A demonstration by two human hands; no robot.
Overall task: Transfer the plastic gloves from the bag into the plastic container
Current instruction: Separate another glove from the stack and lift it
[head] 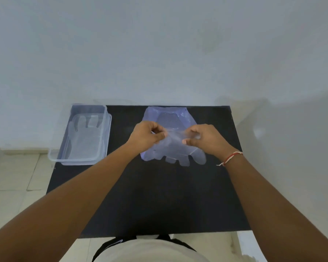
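Head view, looking down on a black table (159, 195) set against a pale wall (159, 44), with light floor tiles (13, 176) on either side. At the table's far left corner sits a clear, rectangular plastic container (54, 157), overhanging the left edge; flat inside it lies a see-through glove (83, 137), fingers pointing to the far edge. Near the middle of the far edge lies a thin, bluish, crinkled bag (151, 114). Over it, the left hand (146, 135) and right hand (206, 138) are each closed in a pinch on the top of a filmy clear glove (178, 150), stretching it between them; its fingers hang toward the near edge. A red and white thread (230, 157) circles the right wrist.
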